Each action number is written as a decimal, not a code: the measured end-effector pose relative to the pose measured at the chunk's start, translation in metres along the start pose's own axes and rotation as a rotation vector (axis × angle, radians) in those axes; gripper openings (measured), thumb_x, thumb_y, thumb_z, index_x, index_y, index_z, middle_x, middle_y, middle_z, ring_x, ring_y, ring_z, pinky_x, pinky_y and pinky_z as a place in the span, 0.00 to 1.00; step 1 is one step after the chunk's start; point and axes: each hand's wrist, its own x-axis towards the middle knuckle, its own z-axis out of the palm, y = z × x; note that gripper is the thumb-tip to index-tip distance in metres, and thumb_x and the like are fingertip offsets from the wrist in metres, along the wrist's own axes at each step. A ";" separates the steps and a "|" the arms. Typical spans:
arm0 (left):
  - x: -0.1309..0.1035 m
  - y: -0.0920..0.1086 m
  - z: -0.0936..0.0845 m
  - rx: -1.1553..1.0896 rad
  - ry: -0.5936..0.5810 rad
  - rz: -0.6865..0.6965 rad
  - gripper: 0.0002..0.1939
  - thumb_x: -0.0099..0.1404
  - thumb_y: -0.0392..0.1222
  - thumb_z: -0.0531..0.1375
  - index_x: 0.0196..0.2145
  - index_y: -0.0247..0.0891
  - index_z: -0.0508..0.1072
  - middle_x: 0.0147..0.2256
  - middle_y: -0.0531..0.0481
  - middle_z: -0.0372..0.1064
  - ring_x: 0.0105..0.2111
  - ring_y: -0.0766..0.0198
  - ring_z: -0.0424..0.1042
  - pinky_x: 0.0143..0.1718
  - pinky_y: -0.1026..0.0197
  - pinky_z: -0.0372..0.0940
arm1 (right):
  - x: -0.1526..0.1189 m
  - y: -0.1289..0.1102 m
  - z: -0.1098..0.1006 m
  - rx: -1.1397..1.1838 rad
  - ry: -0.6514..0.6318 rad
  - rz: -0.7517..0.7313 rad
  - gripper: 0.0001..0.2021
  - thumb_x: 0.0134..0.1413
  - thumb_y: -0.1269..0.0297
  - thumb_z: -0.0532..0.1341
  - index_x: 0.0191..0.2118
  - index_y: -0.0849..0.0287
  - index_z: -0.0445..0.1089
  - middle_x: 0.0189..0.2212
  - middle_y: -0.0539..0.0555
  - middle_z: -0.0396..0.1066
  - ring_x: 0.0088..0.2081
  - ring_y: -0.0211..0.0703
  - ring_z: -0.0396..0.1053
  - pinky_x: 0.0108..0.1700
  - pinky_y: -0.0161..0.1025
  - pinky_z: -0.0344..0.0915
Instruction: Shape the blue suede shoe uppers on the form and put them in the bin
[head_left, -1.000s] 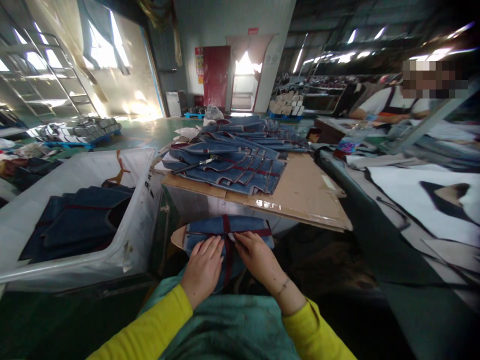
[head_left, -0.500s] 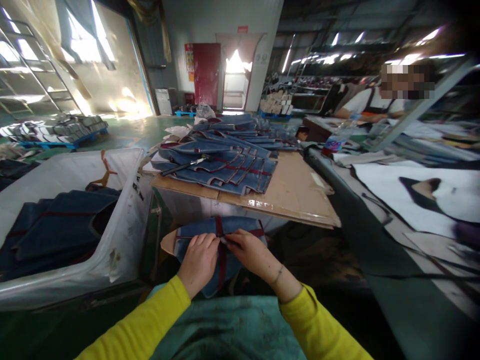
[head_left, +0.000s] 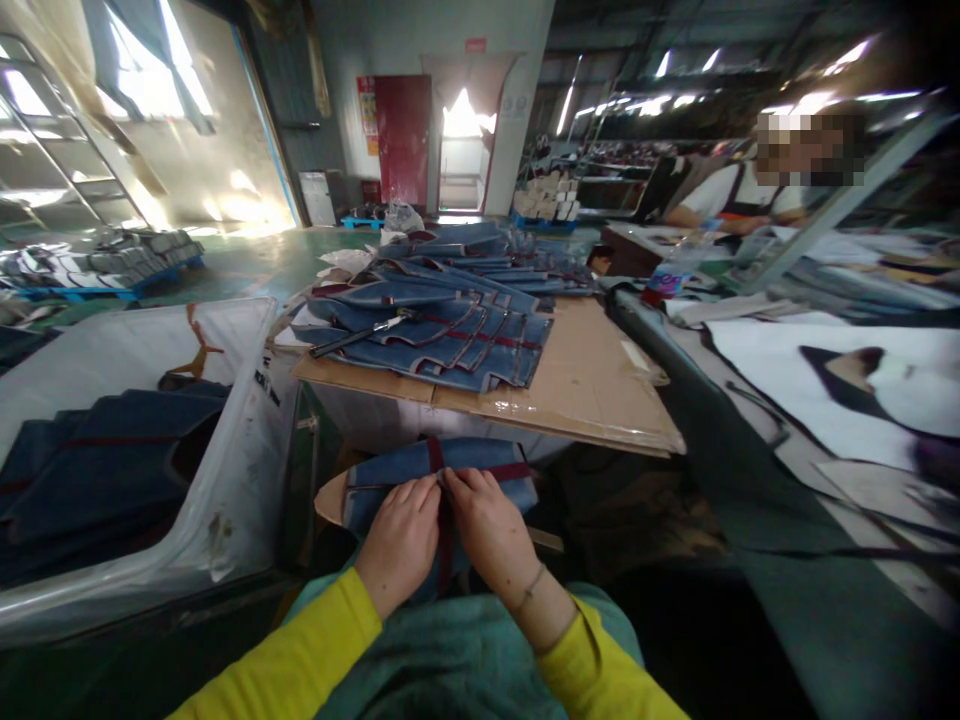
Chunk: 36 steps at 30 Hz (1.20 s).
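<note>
A blue denim-like fabric piece (head_left: 397, 465) with crossing dark red bands lies in front of me, just above my lap. My left hand (head_left: 401, 540) is closed, its fingertips pinching the cloth near where the bands cross. Beside it, almost touching, my right hand (head_left: 491, 535) has its fingers bent down onto the same spot. The fingertips cover whatever lies between them. A tan flap (head_left: 332, 497) sticks out from the left end of the piece.
Similar blue pieces (head_left: 480, 340) are stacked on a cardboard sheet (head_left: 592, 365) ahead, with a thin dark-handled tool (head_left: 360, 333) on top. Left stands a white bin (head_left: 251, 430) holding more blue pieces. Right is a cloth-strewn table (head_left: 757, 400) with a bottle (head_left: 667, 282); a person works behind it.
My right hand has shifted slightly left and turned, its fingers now closer to the left hand's. The view has moved a little.
</note>
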 end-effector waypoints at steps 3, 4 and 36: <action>0.002 0.002 0.000 0.008 0.014 -0.007 0.17 0.67 0.33 0.47 0.52 0.33 0.64 0.48 0.41 0.66 0.48 0.55 0.64 0.51 0.51 0.61 | -0.006 0.006 0.000 -0.020 0.021 0.014 0.18 0.58 0.74 0.50 0.52 0.57 0.65 0.41 0.57 0.69 0.41 0.45 0.64 0.42 0.39 0.66; 0.003 0.003 -0.001 0.009 0.010 -0.009 0.18 0.67 0.33 0.47 0.53 0.34 0.63 0.48 0.42 0.66 0.48 0.55 0.65 0.50 0.51 0.61 | -0.008 0.009 -0.001 -0.030 0.026 0.018 0.18 0.58 0.74 0.51 0.53 0.57 0.65 0.42 0.57 0.69 0.42 0.45 0.64 0.42 0.39 0.66; -0.037 -0.030 -0.031 0.133 -0.009 -0.126 0.18 0.68 0.36 0.48 0.54 0.37 0.64 0.51 0.46 0.67 0.50 0.56 0.63 0.55 0.49 0.52 | 0.006 -0.026 0.021 0.030 -0.048 -0.181 0.18 0.60 0.72 0.51 0.55 0.59 0.62 0.47 0.58 0.66 0.46 0.44 0.61 0.44 0.39 0.66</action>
